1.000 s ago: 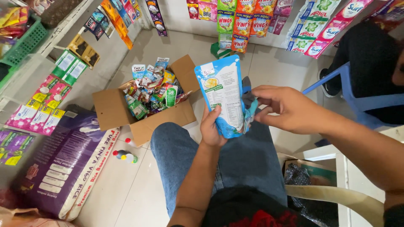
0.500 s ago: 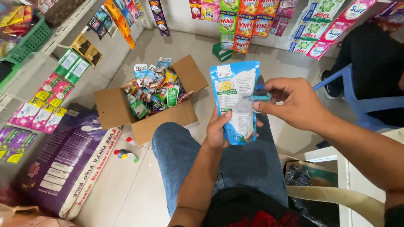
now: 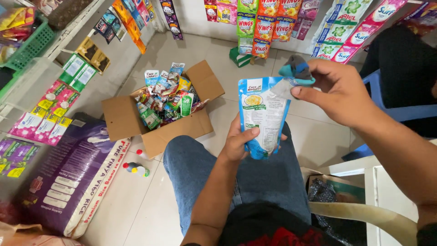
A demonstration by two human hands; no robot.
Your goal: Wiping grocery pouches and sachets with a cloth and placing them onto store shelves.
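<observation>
Blue-and-white stand-up foil pouch (image 3: 263,116): upright above the lap, in front of the denim-clad knees. Left hand (image 3: 241,141): fingers wrapped around the pouch's lower half. Right hand (image 3: 339,91): fingers pinched on a small teal-and-grey tool (image 3: 297,70) at the pouch's top right corner. Open brown cardboard box (image 3: 127,120): on the tiled floor to the left, full of mixed sachets. Purple rice sack (image 3: 68,173): beside the box.

Blue jeans (image 3: 200,168), bare forearms, dark top with red print (image 3: 273,234)
</observation>
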